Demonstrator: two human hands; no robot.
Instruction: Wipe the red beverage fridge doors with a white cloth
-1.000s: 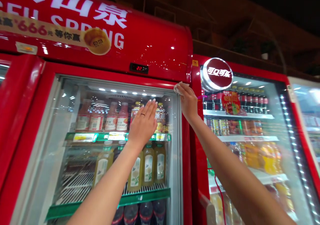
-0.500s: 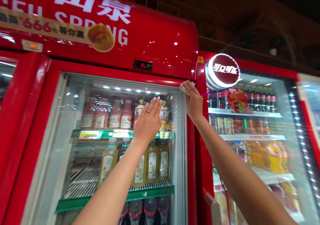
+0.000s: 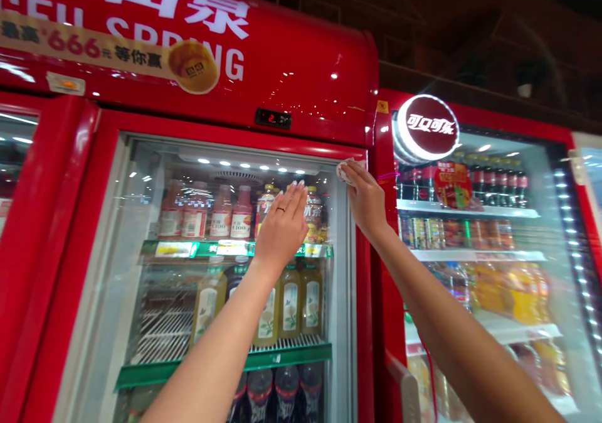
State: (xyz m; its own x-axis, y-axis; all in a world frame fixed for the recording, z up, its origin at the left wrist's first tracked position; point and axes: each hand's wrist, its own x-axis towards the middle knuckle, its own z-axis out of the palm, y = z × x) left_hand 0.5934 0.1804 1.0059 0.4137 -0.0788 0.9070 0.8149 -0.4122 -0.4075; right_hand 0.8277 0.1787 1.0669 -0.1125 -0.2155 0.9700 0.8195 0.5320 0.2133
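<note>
My left hand point(image 3: 281, 225) lies flat and open against the glass door point(image 3: 188, 272) of a red drinks fridge point(image 3: 291, 65), fingers together and pointing up, a ring on one finger. My right hand point(image 3: 364, 197) reaches to the door's top right corner and presses a small white cloth point(image 3: 345, 171) against the glass by the red frame. Behind the glass stand rows of juice bottles point(image 3: 226, 213) on green-edged shelves.
A second red fridge point(image 3: 475, 235) with a round lit logo sign point(image 3: 426, 128) stands directly to the right, filled with cans and bottles. Another red fridge door edge point(image 3: 42, 222) is at the left. Dark ceiling above.
My right hand with the cloth has slid slightly down the door's top right corner. The camera view has shifted a little to the left and down; my left hand stays flat on the glass.
</note>
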